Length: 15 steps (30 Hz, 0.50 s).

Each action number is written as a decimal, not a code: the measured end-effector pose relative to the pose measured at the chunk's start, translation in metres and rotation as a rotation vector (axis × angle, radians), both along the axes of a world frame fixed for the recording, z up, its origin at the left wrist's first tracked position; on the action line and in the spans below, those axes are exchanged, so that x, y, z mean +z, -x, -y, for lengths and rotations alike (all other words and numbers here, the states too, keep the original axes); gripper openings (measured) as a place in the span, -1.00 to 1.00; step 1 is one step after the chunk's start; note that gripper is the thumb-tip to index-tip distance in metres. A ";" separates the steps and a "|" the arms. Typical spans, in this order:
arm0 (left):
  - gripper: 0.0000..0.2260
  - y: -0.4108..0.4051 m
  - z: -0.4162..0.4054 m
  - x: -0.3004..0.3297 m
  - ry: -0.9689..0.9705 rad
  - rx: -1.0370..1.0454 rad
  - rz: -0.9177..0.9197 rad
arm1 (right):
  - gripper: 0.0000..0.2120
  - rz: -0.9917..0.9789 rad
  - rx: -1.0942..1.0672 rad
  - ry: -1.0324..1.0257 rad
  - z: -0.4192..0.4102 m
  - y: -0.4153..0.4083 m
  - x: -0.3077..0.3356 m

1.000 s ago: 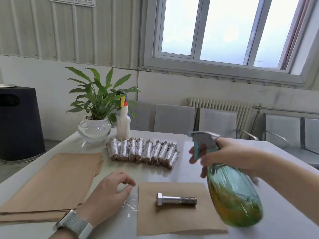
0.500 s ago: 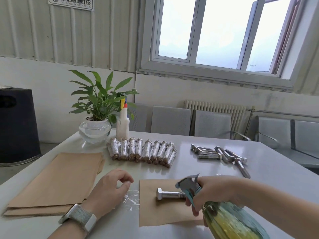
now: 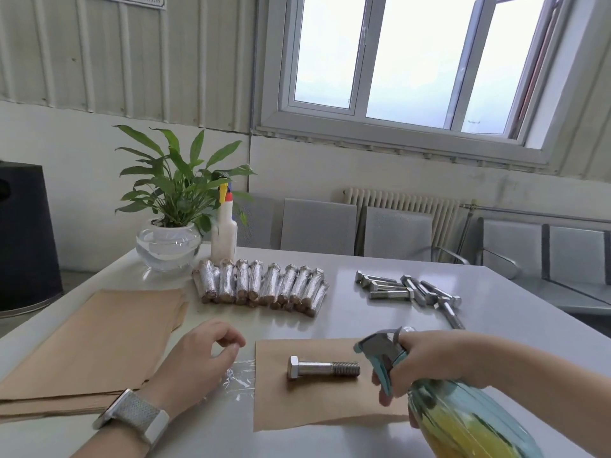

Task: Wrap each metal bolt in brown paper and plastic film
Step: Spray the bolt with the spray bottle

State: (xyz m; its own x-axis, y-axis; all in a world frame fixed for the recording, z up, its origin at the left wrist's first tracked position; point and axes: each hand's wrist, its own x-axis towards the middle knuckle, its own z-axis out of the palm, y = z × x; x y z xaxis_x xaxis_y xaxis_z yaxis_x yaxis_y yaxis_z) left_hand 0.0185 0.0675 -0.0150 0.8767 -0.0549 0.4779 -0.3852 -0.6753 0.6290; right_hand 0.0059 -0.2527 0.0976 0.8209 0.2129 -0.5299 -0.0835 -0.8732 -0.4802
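A bare metal bolt [image 3: 322, 369] lies on a sheet of brown paper [image 3: 317, 404] near the table's front. My right hand [image 3: 426, 361] grips a teal spray bottle [image 3: 463, 421] holding yellow liquid, its nozzle aimed left at the bolt's threaded end. My left hand [image 3: 198, 361] rests on the table with loosely curled fingers, touching a piece of plastic film [image 3: 239, 380] just left of the paper. Several wrapped bolts [image 3: 261, 285] lie in a row farther back. Several unwrapped bolts [image 3: 410, 290] lie at the back right.
A stack of brown paper sheets [image 3: 92, 342] covers the table's left side. A potted plant in a glass bowl [image 3: 168, 246] and a white squeeze bottle [image 3: 224, 233] stand at the back left. Grey chairs [image 3: 317, 226] line the wall behind the table [image 3: 496, 325].
My right hand has brought the spray bottle down from above the table to beside the bolt's threaded end. My left hand has stayed in place on the film.
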 end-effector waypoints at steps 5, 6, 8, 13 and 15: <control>-0.81 0.000 0.000 0.001 -0.008 -0.011 0.004 | -0.68 0.254 -0.103 -0.285 0.013 -0.029 0.042; -0.80 0.000 0.000 0.001 -0.011 -0.014 0.005 | -0.71 0.335 -0.137 -0.327 0.015 -0.042 0.050; -0.79 -0.001 0.001 0.001 -0.018 -0.013 0.009 | -0.73 0.485 -0.218 -0.383 0.016 -0.071 0.058; -0.78 -0.003 -0.002 0.000 -0.024 -0.013 0.019 | -0.79 0.642 -0.310 -0.465 0.000 -0.139 0.033; -0.76 -0.005 -0.002 -0.002 -0.028 -0.014 0.031 | -0.76 0.690 -0.310 -0.477 -0.005 -0.161 0.014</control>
